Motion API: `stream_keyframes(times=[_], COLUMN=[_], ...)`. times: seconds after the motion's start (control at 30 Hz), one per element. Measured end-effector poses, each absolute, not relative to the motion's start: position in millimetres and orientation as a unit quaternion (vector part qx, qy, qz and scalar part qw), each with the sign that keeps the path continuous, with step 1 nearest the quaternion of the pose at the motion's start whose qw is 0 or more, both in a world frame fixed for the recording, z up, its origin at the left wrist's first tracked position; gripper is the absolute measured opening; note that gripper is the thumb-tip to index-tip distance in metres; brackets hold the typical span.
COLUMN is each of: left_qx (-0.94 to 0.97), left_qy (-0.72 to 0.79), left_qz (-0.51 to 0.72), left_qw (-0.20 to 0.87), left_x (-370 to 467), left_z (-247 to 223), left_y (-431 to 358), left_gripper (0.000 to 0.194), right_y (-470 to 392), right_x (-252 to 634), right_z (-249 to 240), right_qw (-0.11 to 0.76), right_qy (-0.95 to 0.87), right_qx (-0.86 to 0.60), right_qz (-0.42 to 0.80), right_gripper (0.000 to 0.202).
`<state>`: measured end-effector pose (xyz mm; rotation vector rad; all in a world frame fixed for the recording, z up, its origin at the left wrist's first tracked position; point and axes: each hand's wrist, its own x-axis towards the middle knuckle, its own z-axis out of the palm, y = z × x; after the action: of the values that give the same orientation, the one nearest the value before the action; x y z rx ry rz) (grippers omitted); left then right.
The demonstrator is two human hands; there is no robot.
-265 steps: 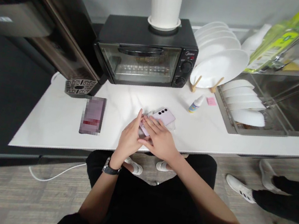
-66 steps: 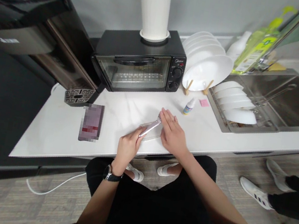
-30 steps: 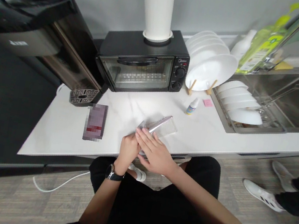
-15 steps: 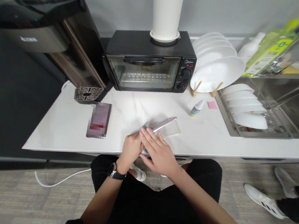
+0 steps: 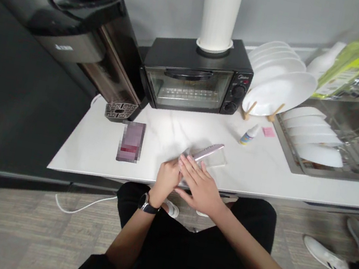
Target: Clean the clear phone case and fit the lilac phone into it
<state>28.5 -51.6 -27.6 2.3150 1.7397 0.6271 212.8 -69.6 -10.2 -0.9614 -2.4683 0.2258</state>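
My left hand (image 5: 167, 179), with a black watch on the wrist, is closed at the near end of a slim pinkish phone (image 5: 209, 152) that stands on its edge at the counter's front. My right hand (image 5: 201, 185) lies with straight fingers across the left fingers and the phone's near end, partly hiding both. Right beside the phone, a clear plastic phone case (image 5: 219, 161) rests on the counter. A small white dropper bottle (image 5: 249, 135) and a pink sticky note (image 5: 268, 131) are farther back to the right.
A blurred purple packet (image 5: 131, 142) lies left on the white counter (image 5: 88, 155). Behind stand a water dispenser (image 5: 117, 54), a toaster oven (image 5: 191, 88) and racked white plates (image 5: 277, 94). Bowls (image 5: 318, 152) sit by the sink. Another person's shoe (image 5: 329, 260) shows at right.
The camera view has turned slightly left, so everything appears farther right. Both hands keep nearly the same pose around the phone's near end.
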Motion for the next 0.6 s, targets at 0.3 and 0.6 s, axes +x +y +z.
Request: stream_keyframes(times=[0.3, 0.6], left_qx=[0.772, 0.762], left_qy=[0.572, 0.566], left_qz=[0.242, 0.286], left_qw=[0.136, 0.13], left_x=[33, 37], left_z=[-10, 3], left_y=[-57, -56], left_gripper=[0.039, 0.04], right_y=[-47, -31], right_x=[230, 261], right_z=[-6, -12], right_qw=[0.296, 0.394], right_qy=[-0.851, -0.832], right_qx=[-0.425, -0.384], right_qz=[0.084, 0.07], right_gripper=[0.089, 0.077])
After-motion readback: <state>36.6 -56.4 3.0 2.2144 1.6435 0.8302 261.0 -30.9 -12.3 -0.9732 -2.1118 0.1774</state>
